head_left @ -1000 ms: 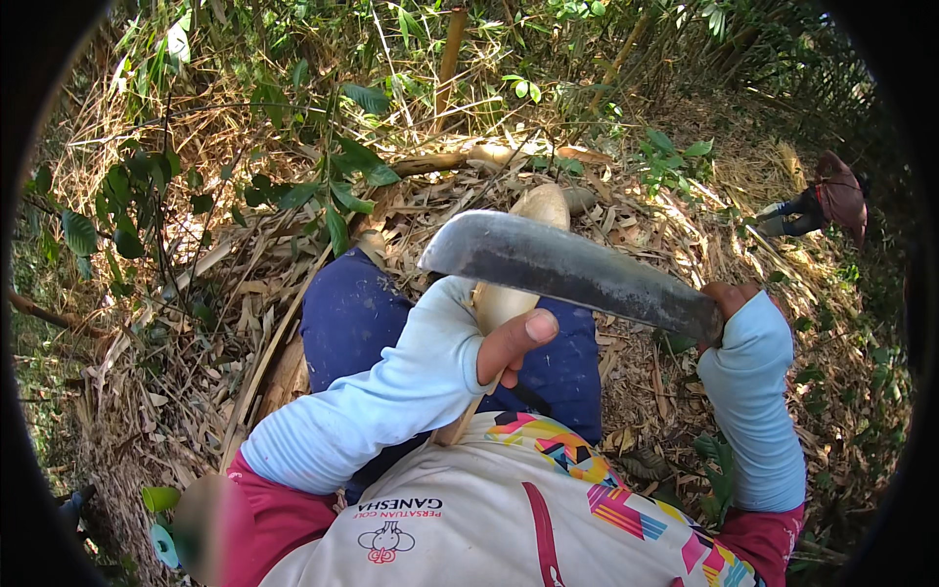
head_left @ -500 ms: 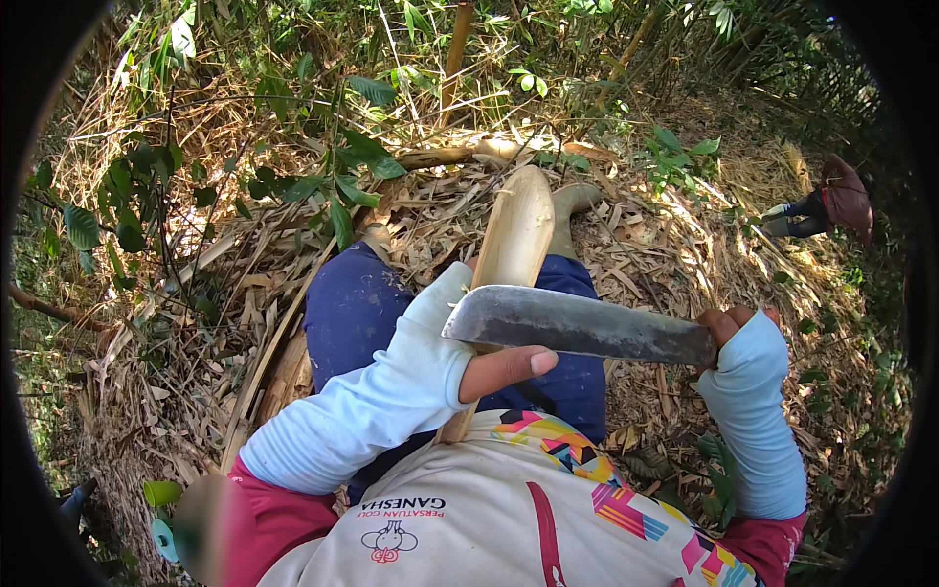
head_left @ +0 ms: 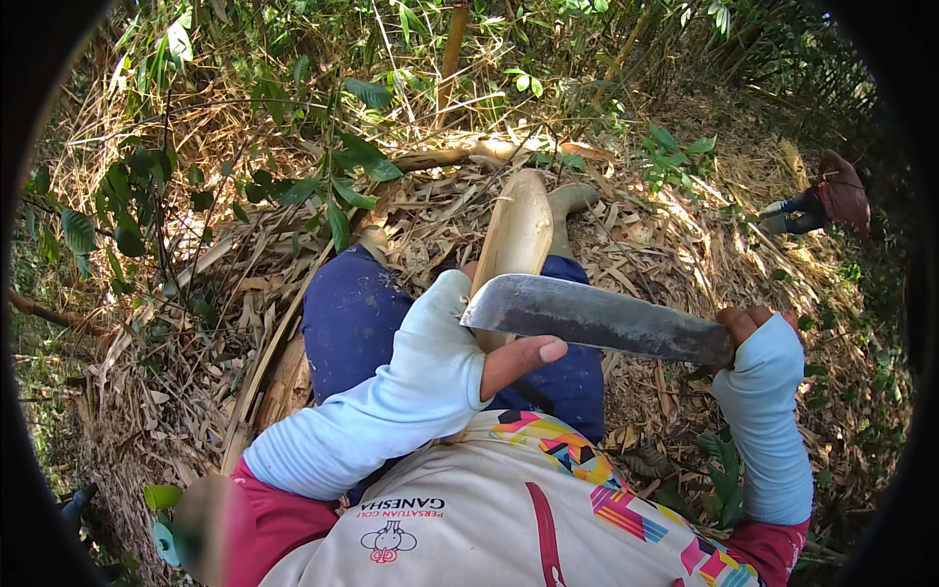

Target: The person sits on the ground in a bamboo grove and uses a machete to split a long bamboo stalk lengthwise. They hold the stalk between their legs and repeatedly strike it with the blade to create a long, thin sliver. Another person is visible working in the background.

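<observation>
Pale-blue-sleeved left hand [head_left: 435, 338] grips long pale trough-shaped wood piece [head_left: 516, 235], upper centre of frame; thumb straight out across it, other fingers mostly hidden at its left edge. Right hand [head_left: 758, 338], right of centre, fingers curled on broad grey steel machete [head_left: 597, 315]; blade crosses above wood, contact unclear. Dark-blue trousers [head_left: 352, 313] below, brown leaf litter [head_left: 650, 245] around.

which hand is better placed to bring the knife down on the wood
Probably the right hand: it grips the knife, which crosses above the wood in this view. The left hand is busy holding the wood.
</observation>
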### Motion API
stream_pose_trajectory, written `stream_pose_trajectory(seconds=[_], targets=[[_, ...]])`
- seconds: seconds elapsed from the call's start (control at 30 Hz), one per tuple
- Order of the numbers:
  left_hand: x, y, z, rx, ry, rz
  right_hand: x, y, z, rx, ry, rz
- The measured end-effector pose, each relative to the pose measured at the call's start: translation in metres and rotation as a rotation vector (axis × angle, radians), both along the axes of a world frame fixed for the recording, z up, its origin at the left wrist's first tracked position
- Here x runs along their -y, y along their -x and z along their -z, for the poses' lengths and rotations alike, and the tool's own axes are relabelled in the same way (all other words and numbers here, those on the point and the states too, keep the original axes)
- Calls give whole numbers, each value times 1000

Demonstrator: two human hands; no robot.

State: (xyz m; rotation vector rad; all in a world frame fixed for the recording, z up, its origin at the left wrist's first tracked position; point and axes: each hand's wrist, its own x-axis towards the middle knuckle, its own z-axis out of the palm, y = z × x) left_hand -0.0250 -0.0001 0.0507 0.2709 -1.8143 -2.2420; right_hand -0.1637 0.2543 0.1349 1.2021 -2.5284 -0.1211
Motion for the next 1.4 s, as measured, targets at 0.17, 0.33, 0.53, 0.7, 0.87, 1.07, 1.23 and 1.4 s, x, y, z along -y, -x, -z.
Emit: stream_pose_trajectory(seconds=[0.17,0.33,0.53,0.7,0.87,1.07,1.23,1.4], targets=[[-3,2,-12,55,-126,-16,0,-3,-4,-44,-2,22],[-1,2,-11,62,-128,-22,4,-7,-13,-91,-19,23],[2,6,-10,172,-105,-9,6,-8,-21,-142,-35,39],[0,9,-6,182,-119,-65,9,-9,-26,-138,-68,92],[1,9,1,259,-156,-101,8,-3,-27,-64,58,133],[13,10,4,240,-124,-10,-19,28,1,280,74,169],[33,9,8,174,-106,276,9,-1,17,114,-5,-9],[33,5,15,122,-133,252,17,-5,36,110,39,-78]])
